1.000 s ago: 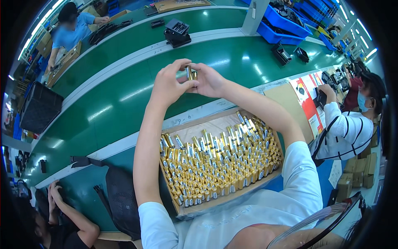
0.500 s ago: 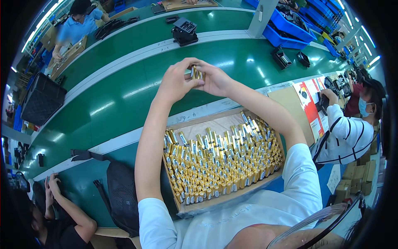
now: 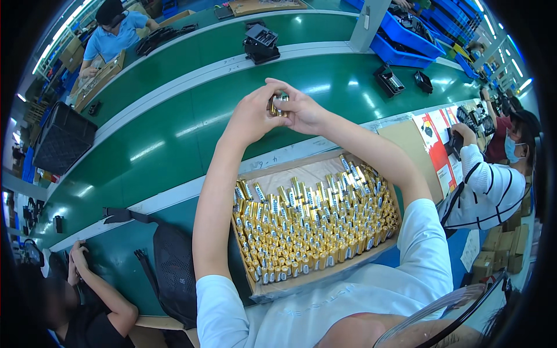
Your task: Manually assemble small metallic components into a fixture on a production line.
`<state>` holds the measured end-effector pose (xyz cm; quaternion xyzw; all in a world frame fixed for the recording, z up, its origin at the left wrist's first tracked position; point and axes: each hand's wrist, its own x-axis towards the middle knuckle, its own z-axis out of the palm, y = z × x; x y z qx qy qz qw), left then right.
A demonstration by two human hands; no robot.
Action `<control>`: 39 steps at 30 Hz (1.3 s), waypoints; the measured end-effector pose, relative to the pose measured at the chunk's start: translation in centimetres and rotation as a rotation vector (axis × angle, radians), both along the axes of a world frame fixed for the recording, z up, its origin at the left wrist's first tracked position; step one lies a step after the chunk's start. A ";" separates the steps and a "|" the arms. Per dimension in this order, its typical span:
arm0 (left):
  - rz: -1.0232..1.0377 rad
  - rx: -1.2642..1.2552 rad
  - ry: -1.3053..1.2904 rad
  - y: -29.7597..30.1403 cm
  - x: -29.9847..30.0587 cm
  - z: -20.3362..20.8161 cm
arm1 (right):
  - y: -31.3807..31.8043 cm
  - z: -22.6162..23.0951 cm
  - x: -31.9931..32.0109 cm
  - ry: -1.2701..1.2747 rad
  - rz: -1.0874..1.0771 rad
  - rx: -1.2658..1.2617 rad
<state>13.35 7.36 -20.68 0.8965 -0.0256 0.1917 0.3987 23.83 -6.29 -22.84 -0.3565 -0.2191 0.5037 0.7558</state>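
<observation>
Several gold-coloured batteries [image 3: 277, 104] are gathered between my two hands, over the green conveyor belt beyond the box. My left hand [image 3: 255, 113] curls around them from the left, its thumb underneath. From the right, my right hand [image 3: 304, 110] closes on the same bunch, its thumb laid across the batteries. Fingers hide part of the bunch. Below my forearms lies a shallow cardboard box [image 3: 272, 171] packed with gold batteries [image 3: 316, 232], most standing upright and some leaning near its far side.
A black mesh bag [image 3: 176, 272] lies left of the box. Black plastic housings [image 3: 261, 43] sit on the far line, others [image 3: 389, 81] on the belt at right. Blue bins [image 3: 400, 52] stand behind. Co-workers sit at left and right; a black crate [image 3: 64, 136] stands far left.
My right thumb has moved up across the batteries, and the bunch is tilted differently in my fingers. Both hands stay in nearly the same place.
</observation>
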 end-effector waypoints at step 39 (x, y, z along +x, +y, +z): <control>-0.018 -0.135 0.014 0.2 -0.4 0.0 | -0.1 0.9 0.2 -0.013 -0.014 -0.112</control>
